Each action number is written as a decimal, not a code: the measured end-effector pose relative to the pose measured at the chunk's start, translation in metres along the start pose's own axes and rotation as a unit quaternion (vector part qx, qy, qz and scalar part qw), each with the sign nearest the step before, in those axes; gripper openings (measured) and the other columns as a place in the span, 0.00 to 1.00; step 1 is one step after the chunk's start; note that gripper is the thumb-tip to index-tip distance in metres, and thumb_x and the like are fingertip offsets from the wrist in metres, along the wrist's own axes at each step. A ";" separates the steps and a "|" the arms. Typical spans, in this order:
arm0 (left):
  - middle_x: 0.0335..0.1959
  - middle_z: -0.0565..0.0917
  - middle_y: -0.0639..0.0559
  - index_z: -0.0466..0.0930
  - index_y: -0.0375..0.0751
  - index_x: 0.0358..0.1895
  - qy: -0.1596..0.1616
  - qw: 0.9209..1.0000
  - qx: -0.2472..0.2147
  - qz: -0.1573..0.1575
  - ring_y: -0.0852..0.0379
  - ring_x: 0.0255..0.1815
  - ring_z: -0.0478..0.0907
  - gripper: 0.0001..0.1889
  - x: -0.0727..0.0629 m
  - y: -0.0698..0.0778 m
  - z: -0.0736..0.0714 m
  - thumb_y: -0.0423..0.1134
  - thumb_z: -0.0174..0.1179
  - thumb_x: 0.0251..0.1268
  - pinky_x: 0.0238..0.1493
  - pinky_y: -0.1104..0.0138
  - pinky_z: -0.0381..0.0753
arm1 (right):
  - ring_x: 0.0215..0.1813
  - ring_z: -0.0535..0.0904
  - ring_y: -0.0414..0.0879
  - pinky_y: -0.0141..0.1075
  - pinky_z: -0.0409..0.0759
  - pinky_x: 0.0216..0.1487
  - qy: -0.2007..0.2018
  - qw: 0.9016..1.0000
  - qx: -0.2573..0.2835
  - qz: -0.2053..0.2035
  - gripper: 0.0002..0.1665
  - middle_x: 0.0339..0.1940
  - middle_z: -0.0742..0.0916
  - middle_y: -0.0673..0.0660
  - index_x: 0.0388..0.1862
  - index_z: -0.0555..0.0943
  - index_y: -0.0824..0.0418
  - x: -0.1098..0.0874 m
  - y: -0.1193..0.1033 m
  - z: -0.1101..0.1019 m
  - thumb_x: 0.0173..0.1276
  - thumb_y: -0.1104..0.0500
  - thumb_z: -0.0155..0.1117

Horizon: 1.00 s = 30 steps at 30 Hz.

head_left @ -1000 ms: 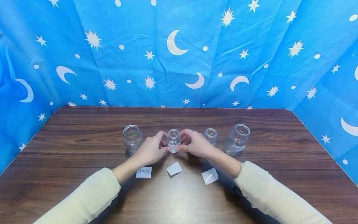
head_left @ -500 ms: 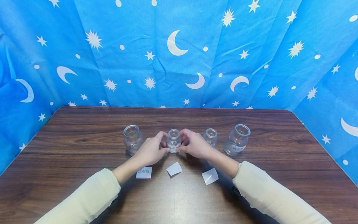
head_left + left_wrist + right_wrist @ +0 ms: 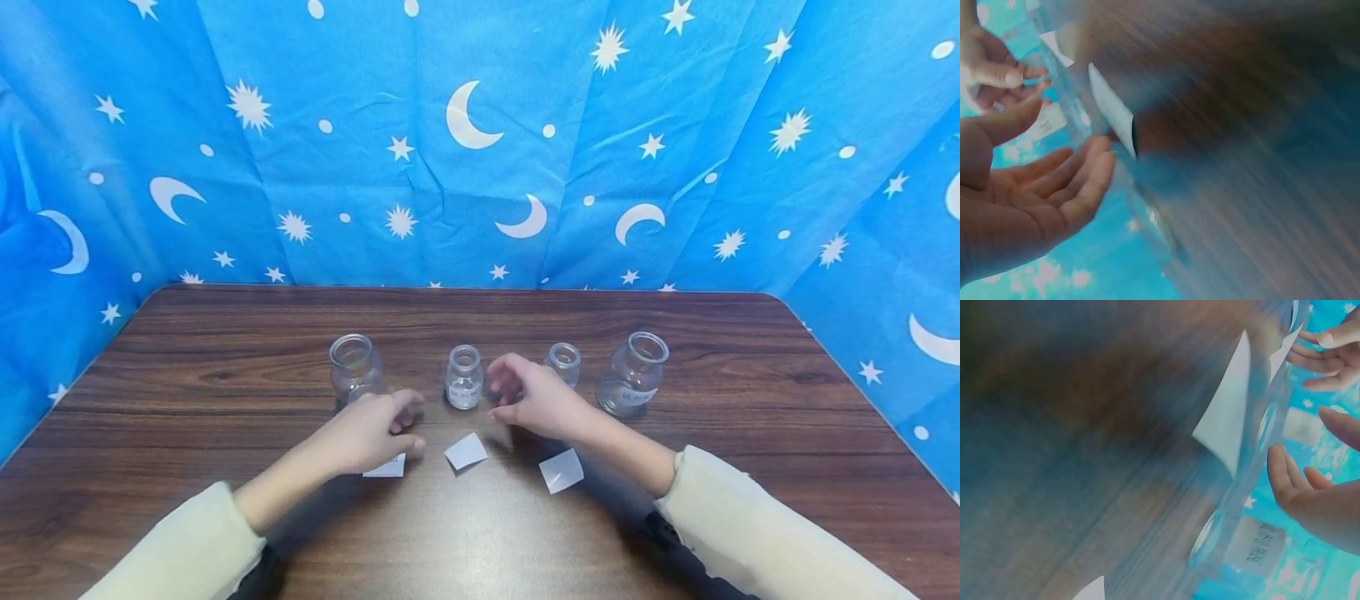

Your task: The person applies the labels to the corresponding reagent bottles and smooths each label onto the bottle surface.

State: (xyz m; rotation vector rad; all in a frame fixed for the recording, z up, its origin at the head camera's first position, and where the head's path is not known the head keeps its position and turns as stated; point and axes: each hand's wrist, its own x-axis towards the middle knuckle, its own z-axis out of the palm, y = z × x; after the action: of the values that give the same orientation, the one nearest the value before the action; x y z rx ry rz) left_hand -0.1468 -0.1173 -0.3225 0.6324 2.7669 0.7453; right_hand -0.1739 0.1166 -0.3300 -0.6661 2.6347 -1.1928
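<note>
A small glass bottle (image 3: pixel 464 375) with a printed white label on its front stands upright between the two hands. My left hand (image 3: pixel 375 432) is apart from it, over the table in front of the left glass jar (image 3: pixel 351 358), overlapping a printed label slip (image 3: pixel 384 468); its fingers are loosely bent around nothing. To the bottle's right, my right hand (image 3: pixel 542 398) is held with thumb and fingers spread, holding nothing. Behind that hand, a second small glass bottle (image 3: pixel 562 358) is partly hidden. The left wrist view shows the left palm (image 3: pixel 1029 200) bare.
A larger glass jar (image 3: pixel 633 379) with a label stands at the right end of the row. Two white paper slips, a middle one (image 3: pixel 466 452) and a right one (image 3: pixel 561 471), lie on the brown table (image 3: pixel 465 533). A blue star-patterned cloth (image 3: pixel 360 167) hangs behind.
Both hands have let go of the middle small bottle. The left hand has drawn back toward the left and nearer the body; the right has shifted slightly right. The bottle stays in place.
</note>
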 end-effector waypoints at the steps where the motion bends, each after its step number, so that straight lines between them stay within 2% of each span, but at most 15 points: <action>1: 0.34 0.81 0.49 0.74 0.34 0.51 -0.007 1.000 0.009 0.008 0.53 0.38 0.79 0.22 -0.006 -0.003 -0.002 0.38 0.65 0.52 0.41 0.59 0.76 | 0.33 0.77 0.44 0.33 0.74 0.35 -0.004 1.000 -0.004 -0.009 0.22 0.34 0.81 0.58 0.44 0.73 0.68 -0.003 -0.001 0.000 0.48 0.69 0.68; 5: 0.38 0.81 0.50 0.76 0.38 0.49 -0.018 1.000 0.019 0.005 0.56 0.37 0.77 0.21 -0.026 -0.013 -0.009 0.38 0.68 0.49 0.38 0.60 0.76 | 0.31 0.75 0.39 0.31 0.74 0.34 -0.022 0.998 -0.004 -0.055 0.14 0.28 0.81 0.53 0.37 0.76 0.67 -0.013 -0.005 0.004 0.51 0.66 0.68; 8: 0.37 0.80 0.53 0.77 0.40 0.47 -0.014 0.999 0.040 0.020 0.59 0.34 0.75 0.21 -0.035 -0.021 -0.009 0.38 0.69 0.47 0.33 0.64 0.74 | 0.31 0.76 0.39 0.30 0.75 0.35 -0.036 0.996 -0.003 -0.081 0.13 0.27 0.82 0.53 0.36 0.77 0.66 -0.016 -0.010 0.013 0.53 0.64 0.68; 10: 0.33 0.77 0.55 0.77 0.41 0.46 -0.010 0.998 0.055 0.043 0.61 0.31 0.72 0.20 -0.038 -0.026 -0.008 0.38 0.69 0.46 0.30 0.67 0.71 | 0.33 0.78 0.41 0.30 0.76 0.37 -0.044 0.994 -0.016 -0.096 0.14 0.30 0.83 0.54 0.37 0.78 0.67 -0.017 -0.014 0.019 0.53 0.63 0.68; 13: 0.30 0.73 0.58 0.77 0.41 0.45 -0.001 0.995 0.072 0.066 0.63 0.27 0.68 0.20 -0.039 -0.030 -0.004 0.38 0.69 0.47 0.26 0.69 0.67 | 0.37 0.78 0.45 0.31 0.75 0.41 -0.061 0.990 -0.045 -0.118 0.17 0.36 0.83 0.57 0.41 0.79 0.67 -0.016 -0.022 0.031 0.54 0.60 0.68; 16: 0.30 0.72 0.58 0.76 0.41 0.45 0.004 0.994 0.080 0.072 0.63 0.26 0.67 0.19 -0.038 -0.033 -0.002 0.38 0.69 0.47 0.26 0.70 0.66 | 0.40 0.78 0.46 0.31 0.73 0.44 -0.077 0.986 -0.068 -0.135 0.19 0.39 0.83 0.56 0.44 0.78 0.66 -0.011 -0.028 0.042 0.54 0.58 0.68; 19: 0.29 0.72 0.58 0.76 0.42 0.43 0.002 0.994 0.081 0.074 0.63 0.26 0.66 0.17 -0.036 -0.036 0.000 0.37 0.68 0.48 0.25 0.70 0.66 | 0.40 0.78 0.45 0.30 0.73 0.44 -0.092 0.984 -0.067 -0.134 0.20 0.38 0.83 0.56 0.46 0.78 0.65 -0.003 -0.033 0.054 0.54 0.59 0.68; 23: 0.28 0.71 0.58 0.74 0.43 0.39 -0.008 0.995 0.061 0.082 0.65 0.24 0.64 0.14 -0.035 -0.039 0.001 0.36 0.67 0.49 0.24 0.71 0.66 | 0.37 0.76 0.44 0.28 0.72 0.41 -0.100 0.985 -0.063 -0.123 0.20 0.34 0.82 0.55 0.45 0.78 0.65 0.006 -0.036 0.065 0.52 0.61 0.69; 30: 0.28 0.69 0.58 0.72 0.44 0.35 -0.010 0.995 0.039 0.096 0.66 0.24 0.64 0.12 -0.034 -0.043 0.004 0.35 0.66 0.50 0.23 0.72 0.66 | 0.34 0.72 0.40 0.26 0.68 0.37 -0.104 0.982 -0.089 -0.126 0.19 0.32 0.79 0.53 0.43 0.80 0.63 0.013 -0.042 0.074 0.51 0.60 0.70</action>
State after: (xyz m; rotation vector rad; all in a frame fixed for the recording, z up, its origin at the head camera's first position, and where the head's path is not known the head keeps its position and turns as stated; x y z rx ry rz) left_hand -0.1308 -0.1645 -0.3450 0.9264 2.7555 0.6657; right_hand -0.1470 0.0373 -0.3474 -1.1218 2.5531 -0.8892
